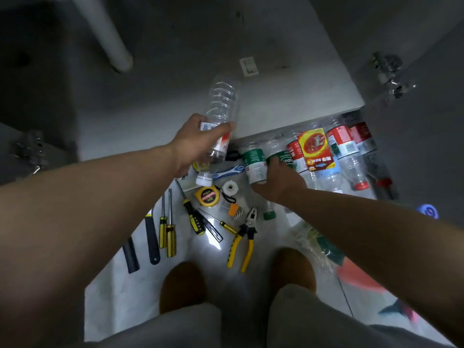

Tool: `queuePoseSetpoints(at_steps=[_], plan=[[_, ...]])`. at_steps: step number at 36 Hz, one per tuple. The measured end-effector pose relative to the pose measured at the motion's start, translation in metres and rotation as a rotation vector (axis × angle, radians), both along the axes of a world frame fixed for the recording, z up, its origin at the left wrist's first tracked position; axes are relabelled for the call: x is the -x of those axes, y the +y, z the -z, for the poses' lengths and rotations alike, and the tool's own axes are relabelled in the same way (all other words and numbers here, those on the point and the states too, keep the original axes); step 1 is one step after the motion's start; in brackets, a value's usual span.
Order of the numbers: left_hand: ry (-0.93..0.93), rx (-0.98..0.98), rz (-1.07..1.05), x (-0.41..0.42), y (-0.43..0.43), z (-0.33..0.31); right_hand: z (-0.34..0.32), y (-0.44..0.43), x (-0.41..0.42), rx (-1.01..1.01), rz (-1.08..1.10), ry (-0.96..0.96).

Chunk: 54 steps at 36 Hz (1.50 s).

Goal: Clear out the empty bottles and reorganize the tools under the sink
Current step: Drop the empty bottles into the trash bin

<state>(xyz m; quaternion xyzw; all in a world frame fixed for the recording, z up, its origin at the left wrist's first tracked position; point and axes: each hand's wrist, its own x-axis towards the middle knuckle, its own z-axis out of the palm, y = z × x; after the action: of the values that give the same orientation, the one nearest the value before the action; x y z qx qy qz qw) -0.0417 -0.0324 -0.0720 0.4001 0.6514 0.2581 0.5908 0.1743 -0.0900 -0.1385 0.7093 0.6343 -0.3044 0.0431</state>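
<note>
Nearest the camera, two knees in grey fabric frame a pale floor (120, 297) where the tools lie; yellow-handled pliers (242, 243) rest with jaws pointing away, and to their left lie several screwdrivers (170, 237) with yellow and black handles, roughly side by side; just beyond them sits a yellow tape measure (208, 195), beside a white plastic nut (229, 188) and a small orange-topped comb-like piece (233, 209); a blue and white toothbrush (229, 170) lies a little farther on; the right hand (278, 182) presses down on a green-labelled bottle (254, 165) lying on the floor, fingers curled over it; to its right a row of empty bottles (339, 151) with red and yellow labels lies against the cabinet edge; the left hand (198, 144) is closed around a clear bottle (219, 114), held above the tools with its white cap toward the camera; beyond, the grey cabinet floor (288, 96) stretches back to a white pipe (105, 33).
</note>
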Motion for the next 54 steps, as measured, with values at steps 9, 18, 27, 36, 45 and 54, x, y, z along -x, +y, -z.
queuePoseSetpoints(at_steps=[9, 18, 27, 36, 45, 54], plan=[[-0.038, 0.075, 0.092, 0.0, -0.004, 0.0, 0.023, -0.003, 0.021, 0.085, 0.094, -0.061], [-0.038, 0.166, 0.271, -0.021, 0.002, -0.028, -0.017, -0.005, -0.021, 0.103, 0.165, 0.139], [-0.036, 0.104, 0.485, -0.082, -0.022, -0.111, -0.136, -0.044, -0.094, -0.003, 0.319, 0.222], [-0.059, -0.051, 0.793, -0.154, -0.092, -0.213, -0.248, -0.143, -0.171, -0.275, 0.544, 0.146], [-0.034, -0.076, 1.082, -0.225, -0.167, -0.275, -0.327, -0.286, -0.242, -0.189, 0.728, 0.146], [-0.017, -0.079, 1.286, -0.3, -0.276, -0.288, -0.361, -0.442, -0.285, 0.027, 0.842, 0.233]])
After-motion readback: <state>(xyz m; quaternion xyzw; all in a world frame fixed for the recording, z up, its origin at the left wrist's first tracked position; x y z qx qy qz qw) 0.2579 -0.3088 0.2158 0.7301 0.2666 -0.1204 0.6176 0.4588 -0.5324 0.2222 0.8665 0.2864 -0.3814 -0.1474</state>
